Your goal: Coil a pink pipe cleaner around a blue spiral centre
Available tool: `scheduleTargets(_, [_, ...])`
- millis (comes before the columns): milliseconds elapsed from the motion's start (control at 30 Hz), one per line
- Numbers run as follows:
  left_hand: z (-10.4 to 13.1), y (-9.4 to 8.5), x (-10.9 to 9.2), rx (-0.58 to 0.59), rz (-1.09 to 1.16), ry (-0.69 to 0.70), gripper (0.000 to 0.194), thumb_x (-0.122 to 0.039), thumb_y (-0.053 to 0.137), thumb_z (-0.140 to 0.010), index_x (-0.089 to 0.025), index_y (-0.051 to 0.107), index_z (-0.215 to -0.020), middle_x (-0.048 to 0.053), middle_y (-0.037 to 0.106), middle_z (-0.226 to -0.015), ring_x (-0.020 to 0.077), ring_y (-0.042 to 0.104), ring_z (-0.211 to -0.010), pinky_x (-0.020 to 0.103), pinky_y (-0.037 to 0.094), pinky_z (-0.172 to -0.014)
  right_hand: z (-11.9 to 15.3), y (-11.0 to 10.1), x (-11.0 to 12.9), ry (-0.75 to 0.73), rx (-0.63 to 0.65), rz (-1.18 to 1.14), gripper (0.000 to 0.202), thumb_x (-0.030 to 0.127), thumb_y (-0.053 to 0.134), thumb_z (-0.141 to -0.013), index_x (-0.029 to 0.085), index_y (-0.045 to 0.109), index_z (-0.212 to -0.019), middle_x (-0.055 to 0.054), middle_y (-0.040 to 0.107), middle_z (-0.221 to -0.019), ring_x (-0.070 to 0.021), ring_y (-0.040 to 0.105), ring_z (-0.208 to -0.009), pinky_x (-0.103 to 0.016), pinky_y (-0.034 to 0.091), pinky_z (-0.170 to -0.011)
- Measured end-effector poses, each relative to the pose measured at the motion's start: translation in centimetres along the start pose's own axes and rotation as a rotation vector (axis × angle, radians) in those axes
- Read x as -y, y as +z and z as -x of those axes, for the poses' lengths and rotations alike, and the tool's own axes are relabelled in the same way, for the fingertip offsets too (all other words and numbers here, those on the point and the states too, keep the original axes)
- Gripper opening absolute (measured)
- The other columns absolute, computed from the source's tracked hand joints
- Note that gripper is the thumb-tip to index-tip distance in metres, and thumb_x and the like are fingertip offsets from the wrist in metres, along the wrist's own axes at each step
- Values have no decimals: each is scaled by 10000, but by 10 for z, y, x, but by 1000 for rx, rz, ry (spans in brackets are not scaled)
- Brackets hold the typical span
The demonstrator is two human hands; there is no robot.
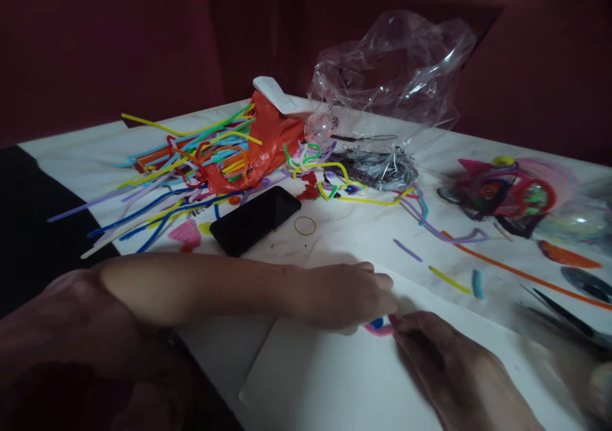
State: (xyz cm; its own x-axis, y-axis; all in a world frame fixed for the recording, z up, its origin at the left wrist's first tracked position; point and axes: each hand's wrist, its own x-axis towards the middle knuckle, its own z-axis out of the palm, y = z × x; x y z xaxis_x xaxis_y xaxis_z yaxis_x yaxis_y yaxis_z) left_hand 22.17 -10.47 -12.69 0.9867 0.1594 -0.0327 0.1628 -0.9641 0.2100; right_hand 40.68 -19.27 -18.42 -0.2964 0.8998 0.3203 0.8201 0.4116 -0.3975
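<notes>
Near the middle of the white paper [306, 373] lies a small pink-edged piece with a blue centre [377, 324]. My left hand [347, 294] reaches across from the left, its fingers bent over the top of this piece and partly hiding it. My right hand [444, 354] comes from the lower right with thumb and fingertips pressed together on the piece's pink edge. The left fingertips are hidden under the hand, so what they grip cannot be made out.
A black phone [255, 220] and rubber band [305, 226] lie beyond my left arm. Colourful pipe cleaners [191, 163] spread from a red bag [272, 131]. Behind is a clear plastic bag [392, 80]. Scissors [568, 316] and an orange strip [516, 268] are at the right.
</notes>
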Motion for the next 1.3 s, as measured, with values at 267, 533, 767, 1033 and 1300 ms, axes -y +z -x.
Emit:
scheduleTargets(267, [-4, -2, 5, 28, 60, -1, 113, -83, 502, -783, -153, 591, -781, 66, 552, -868, 141, 499, -801, 224, 363, -754, -1, -8, 8, 54, 96, -86, 213, 306, 387, -905, 204, 527, -780, -20, 564, -716, -139, 559, -545, -201, 420, -430])
scheduleTargets(533, [-4, -3, 9, 52, 123, -15, 87, -151, 584, -776, -135, 633, -847, 72, 552, -885, 148, 513, -820, 233, 384, -740, 1, -6, 6, 87, 101, -79, 238, 321, 403, -889, 201, 527, -725, -27, 564, -657, -149, 552, -504, -199, 400, -395])
scheduleTargets(767, [-4, 5, 9, -40, 134, -44, 100, -146, 575, -759, -190, 642, -817, 35, 550, -838, 146, 504, -766, 262, 390, -747, 6, -4, 9, 82, 22, -37, 220, 315, 395, -886, 223, 533, -742, 1, 591, -658, -139, 558, -469, -187, 391, -364])
scheduleTargets(1033, [-2, 2, 6, -25, 139, -57, 133, -112, 548, -745, -179, 657, -782, 37, 530, -810, 139, 495, -759, 236, 376, -765, 5, -8, 12, 105, 52, -119, 224, 332, 404, -891, 223, 538, -748, 12, 582, -650, -132, 549, -472, -172, 413, -370])
scheduleTargets(1300, [-4, 5, 6, -4, 98, -63, 153, -132, 537, -771, -187, 654, -852, 51, 554, -861, 146, 509, -796, 250, 378, -816, 10, -6, 3, 164, 127, -91, 246, 383, 387, -914, 235, 537, -787, 29, 576, -646, -131, 554, -501, -182, 428, -399])
